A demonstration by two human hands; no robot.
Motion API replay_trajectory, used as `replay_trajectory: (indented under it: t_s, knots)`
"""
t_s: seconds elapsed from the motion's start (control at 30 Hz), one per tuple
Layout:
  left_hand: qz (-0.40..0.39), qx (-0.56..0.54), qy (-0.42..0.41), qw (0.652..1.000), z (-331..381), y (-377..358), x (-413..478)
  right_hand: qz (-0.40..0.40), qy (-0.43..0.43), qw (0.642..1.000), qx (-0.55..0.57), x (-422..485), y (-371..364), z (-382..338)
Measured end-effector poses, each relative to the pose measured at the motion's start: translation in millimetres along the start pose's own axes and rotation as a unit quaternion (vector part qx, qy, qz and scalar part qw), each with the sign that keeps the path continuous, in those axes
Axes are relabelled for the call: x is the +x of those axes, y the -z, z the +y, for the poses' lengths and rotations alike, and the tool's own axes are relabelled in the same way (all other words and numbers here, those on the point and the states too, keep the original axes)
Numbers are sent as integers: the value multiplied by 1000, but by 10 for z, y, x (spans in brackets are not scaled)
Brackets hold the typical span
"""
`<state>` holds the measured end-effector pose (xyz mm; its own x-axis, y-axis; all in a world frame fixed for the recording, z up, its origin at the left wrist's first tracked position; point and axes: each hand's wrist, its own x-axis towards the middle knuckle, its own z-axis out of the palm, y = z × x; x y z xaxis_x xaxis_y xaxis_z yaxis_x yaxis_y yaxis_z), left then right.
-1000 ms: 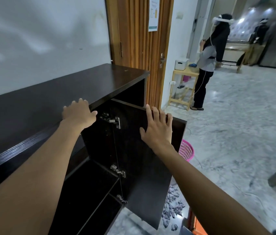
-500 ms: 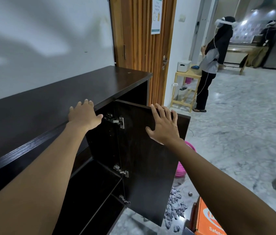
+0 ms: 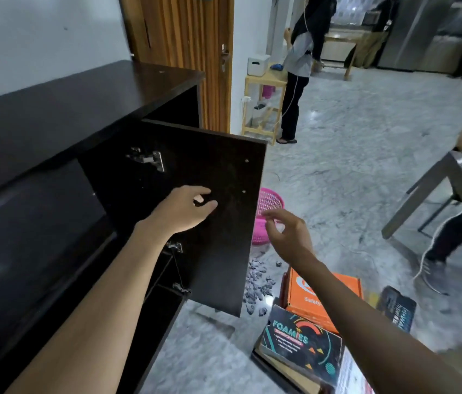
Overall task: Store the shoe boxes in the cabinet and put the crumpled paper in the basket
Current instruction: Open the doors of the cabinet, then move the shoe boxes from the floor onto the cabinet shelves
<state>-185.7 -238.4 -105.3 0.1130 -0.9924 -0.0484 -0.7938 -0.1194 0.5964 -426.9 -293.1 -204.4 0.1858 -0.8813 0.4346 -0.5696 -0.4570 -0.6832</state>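
Both are empty: my left grip [image 3: 187, 207] hangs loosely curled mid-frame before the open cabinet door [image 3: 224, 251], and my right grip [image 3: 286, 231], fingers slack, sits centre-right. The boxes [image 3: 301, 339] lie on the floor at lower right, below the right grip, so I judge it nearer.

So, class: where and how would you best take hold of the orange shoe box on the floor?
Probably by its left and right side walls, one hand on each, coming down from above. The orange shoe box lies with its broad lid facing up, so the sides look open to reach. The black Foamies box crowds its near edge.
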Motion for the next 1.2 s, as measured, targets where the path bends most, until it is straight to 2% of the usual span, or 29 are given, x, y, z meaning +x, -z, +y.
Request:
replay_trajectory:
  t_s: [0.1,0.23,0.37,0.5,0.6,0.67,0.77,0.9,0.97,1.1,1.2]
  knots:
    - [-110,-34,-22,993,96,-617,-59,15,-87,996,9,-533,241,323]
    - [-163,-79,-26,983,234,-1399,-230,26,-174,984,-1,-1188,647,732]
    - [-181,-123,-6,976,436,-2166,-514,27,-273,961,-6,-1714,1002,1219]
    - [-199,-177,84,960,531,-2966,-709,9,-375,927,20,-2140,1078,1727]
    - [-185,-209,158,947,357,-3667,-777,-9,-425,904,33,-2405,965,2205]
    - [-175,-228,199,937,156,-4161,-805,-23,-476,877,54,-2643,769,2635]
    - [-151,-233,219,935,-194,-4882,-736,-38,-546,832,85,-2978,386,3249]
    - [-137,-178,201,954,-848,-5888,-589,-49,-551,829,81,-3385,-217,4003]
    - [-120,-122,182,968,-1272,-6376,-488,-46,-538,840,51,-3584,-540,4403]
    - [-41,-63,174,982,-1955,-7095,-277,-6,-525,850,-45,-3872,-1070,5078]
    - [16,-55,145,988,-2316,-7451,-162,35,-492,868,-56,-3981,-1309,5460]
